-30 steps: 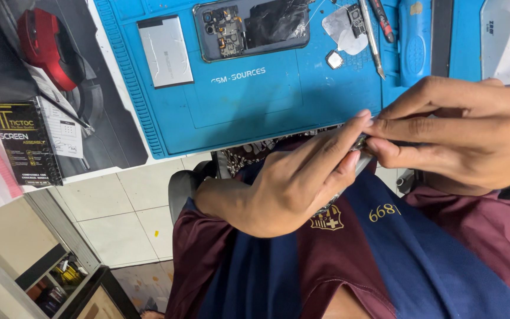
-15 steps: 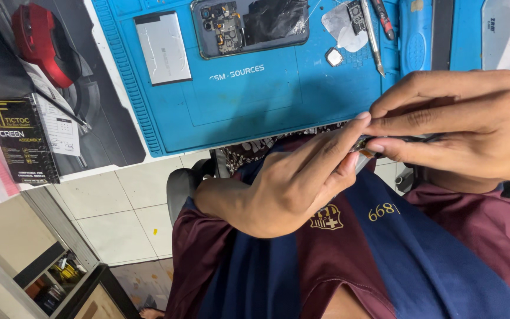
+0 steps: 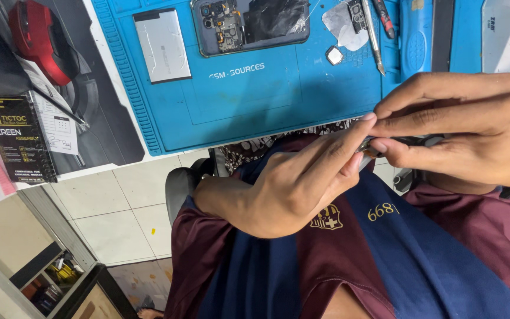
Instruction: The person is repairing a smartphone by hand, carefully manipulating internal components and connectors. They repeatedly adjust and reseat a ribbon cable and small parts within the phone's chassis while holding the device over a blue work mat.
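bench (image 3: 113, 159) runs across the top of view, white edge showing. blue mat (image 3: 255, 100) covers most of it. dark pad (image 3: 107, 118) lies left of the mat, with a red mouse (image 3: 33, 41) on it. black box (image 3: 19, 145) sits at the left bench edge, partly on a paper slip. opened phone (image 3: 249, 23) lies on the mat at top, insides showing. silver battery (image 3: 162, 44) lies just left of the phone, apart from it. tweezers (image 3: 374, 35) lie right of the phone, beside a small square chip (image 3: 334, 55).

below the bench, over the lap in a maroon and blue shirt (image 3: 385, 260), both hands meet. right hand (image 3: 467, 130) has fingers pinched together on a small dark part (image 3: 411, 142), mostly hidden. left hand (image 3: 290, 183) reaches up from the lower left, fingertips (image 3: 366, 121) pressed on the same part's left end, touching the right hand's fingers. what the part is, cannot tell.
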